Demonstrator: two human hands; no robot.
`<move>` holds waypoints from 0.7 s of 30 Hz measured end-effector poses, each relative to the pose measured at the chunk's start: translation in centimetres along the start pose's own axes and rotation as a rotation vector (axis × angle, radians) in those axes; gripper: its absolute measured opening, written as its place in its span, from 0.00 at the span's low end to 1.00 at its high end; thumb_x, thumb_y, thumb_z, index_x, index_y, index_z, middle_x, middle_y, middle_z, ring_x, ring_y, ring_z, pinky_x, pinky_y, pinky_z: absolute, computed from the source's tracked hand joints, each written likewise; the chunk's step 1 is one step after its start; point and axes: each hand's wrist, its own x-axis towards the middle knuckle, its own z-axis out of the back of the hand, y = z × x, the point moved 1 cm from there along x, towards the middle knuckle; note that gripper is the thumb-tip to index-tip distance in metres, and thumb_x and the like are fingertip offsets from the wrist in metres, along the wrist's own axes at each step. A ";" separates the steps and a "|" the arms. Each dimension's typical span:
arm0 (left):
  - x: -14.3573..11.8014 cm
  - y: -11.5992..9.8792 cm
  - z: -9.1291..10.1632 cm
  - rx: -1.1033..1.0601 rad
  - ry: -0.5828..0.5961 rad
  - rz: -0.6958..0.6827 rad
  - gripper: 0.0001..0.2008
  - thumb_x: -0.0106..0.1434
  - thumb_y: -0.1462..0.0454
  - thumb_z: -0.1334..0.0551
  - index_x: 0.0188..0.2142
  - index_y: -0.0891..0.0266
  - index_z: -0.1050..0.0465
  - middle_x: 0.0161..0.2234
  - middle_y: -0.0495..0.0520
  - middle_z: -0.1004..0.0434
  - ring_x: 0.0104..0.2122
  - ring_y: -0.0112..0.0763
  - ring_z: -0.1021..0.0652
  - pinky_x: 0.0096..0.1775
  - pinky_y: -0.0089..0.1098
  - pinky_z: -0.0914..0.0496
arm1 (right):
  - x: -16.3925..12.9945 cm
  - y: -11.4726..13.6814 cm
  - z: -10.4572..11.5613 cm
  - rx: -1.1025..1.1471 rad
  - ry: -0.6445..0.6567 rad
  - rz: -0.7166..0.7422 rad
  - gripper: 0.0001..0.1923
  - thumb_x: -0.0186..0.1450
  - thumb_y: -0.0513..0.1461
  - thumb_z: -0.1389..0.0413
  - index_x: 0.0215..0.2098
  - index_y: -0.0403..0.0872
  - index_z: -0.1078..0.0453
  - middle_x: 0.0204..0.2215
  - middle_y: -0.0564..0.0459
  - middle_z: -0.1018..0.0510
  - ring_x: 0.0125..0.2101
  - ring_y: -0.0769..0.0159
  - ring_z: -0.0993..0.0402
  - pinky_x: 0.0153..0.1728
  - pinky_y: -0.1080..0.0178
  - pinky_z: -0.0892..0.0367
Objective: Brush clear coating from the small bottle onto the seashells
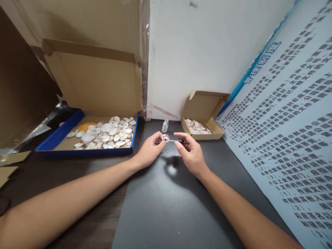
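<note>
white seashell (165, 137) was pinched in left hand (149, 150), fingertips closed; right hand (192, 154), closed but for index finger, gripped black-handled applicator (173, 140).

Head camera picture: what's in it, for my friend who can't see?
A person's left hand holds a small shell; the right hand holds a thin dark-handled stick up to it. Nearby, a small bottle stands between a blue-sided box and a smaller brown box, both holding shells.

Held shell (165, 138) is white, mottled dark reddish. Thin rod (172, 140): pale, black end. Big box (85, 152) blue-walled, brown inside; its shells (113, 131) white to pinkish. Mat (150, 211) grey-black. Poster (259, 116) pale grey-blue, dark characters in rows.
</note>
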 end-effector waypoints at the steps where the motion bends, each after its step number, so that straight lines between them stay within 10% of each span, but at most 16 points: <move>1: 0.0 0.0 0.0 -0.004 -0.009 0.010 0.11 0.63 0.57 0.41 0.30 0.62 0.39 0.27 0.44 0.38 0.27 0.24 0.37 0.30 0.26 0.41 | 0.0 0.0 0.1 0.013 -0.002 0.002 0.16 0.64 0.44 0.44 0.48 0.47 0.29 0.26 0.57 0.32 0.19 0.73 0.38 0.21 0.67 0.41; 21: 0.0 0.6 0.0 -0.083 -0.060 0.076 0.12 0.64 0.53 0.41 0.34 0.60 0.36 0.23 0.43 0.37 0.23 0.24 0.34 0.27 0.26 0.40 | -0.3 0.2 -0.2 0.064 0.082 0.026 0.13 0.68 0.45 0.49 0.45 0.47 0.28 0.31 0.53 0.23 0.21 0.71 0.30 0.25 0.66 0.32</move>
